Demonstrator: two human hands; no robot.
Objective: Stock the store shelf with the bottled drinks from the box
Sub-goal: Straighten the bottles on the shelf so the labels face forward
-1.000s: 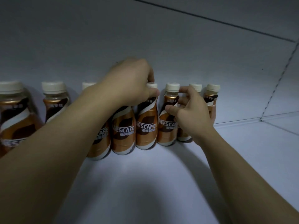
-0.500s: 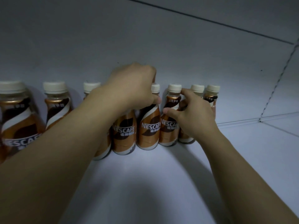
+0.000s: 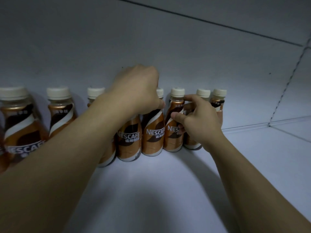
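The left hand (image 3: 136,91) hides the cap of a centre-frame bottle (image 3: 128,137); the leftmost bottle (image 3: 18,125) is cut by the left edge.

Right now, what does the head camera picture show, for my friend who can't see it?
A person's left-hand grip holds the top of one brown coffee bottle while the right-hand grip pinches another bottle farther right. They stand upright in a row of cream-capped bottles at the back of a white shelf.
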